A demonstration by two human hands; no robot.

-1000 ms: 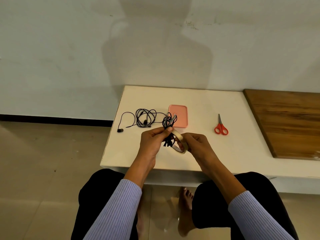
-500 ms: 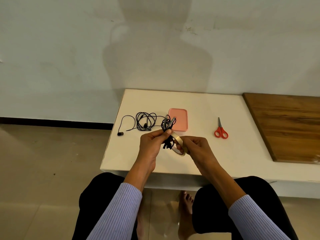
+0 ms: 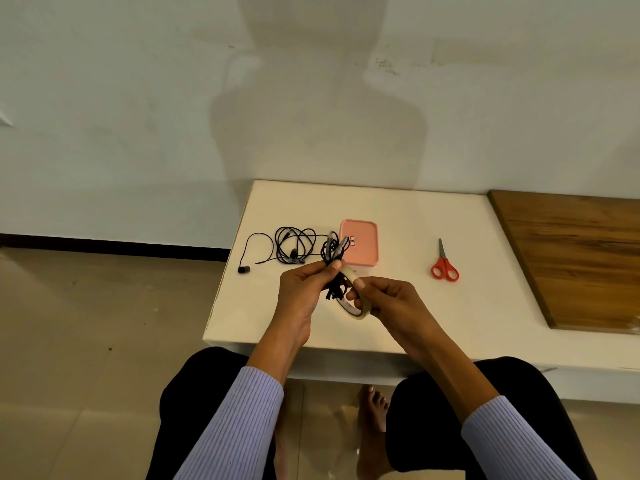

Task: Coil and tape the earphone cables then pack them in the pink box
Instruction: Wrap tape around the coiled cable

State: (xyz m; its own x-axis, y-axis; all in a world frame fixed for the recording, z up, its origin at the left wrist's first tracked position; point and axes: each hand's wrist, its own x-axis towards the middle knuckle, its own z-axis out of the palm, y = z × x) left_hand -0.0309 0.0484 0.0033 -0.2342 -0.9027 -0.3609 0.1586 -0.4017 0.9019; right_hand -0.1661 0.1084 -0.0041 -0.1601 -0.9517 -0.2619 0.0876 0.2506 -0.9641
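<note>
My left hand (image 3: 304, 296) pinches a coiled black earphone cable (image 3: 333, 251) upright above the white table (image 3: 450, 317). My right hand (image 3: 391, 303) holds a roll of beige tape (image 3: 360, 308) right beside the coil, thumb on the roll's top edge, where the tape meets the bundle. A second black earphone cable (image 3: 294, 249) lies loosely looped on the table at the left, one earbud trailing near the edge. The pink box (image 3: 360, 245), lid shut, sits just behind the held coil.
Red-handled scissors (image 3: 445, 265) lie on the table to the right of the box. A wooden board (image 3: 575, 258) adjoins the table's right side. A wall stands behind; my knees and bare feet are below the table's near edge.
Both hands have stayed close together with the coil and tape roll. The roll has tilted and shifted slightly against the bundle. Nothing on the table has moved.
</note>
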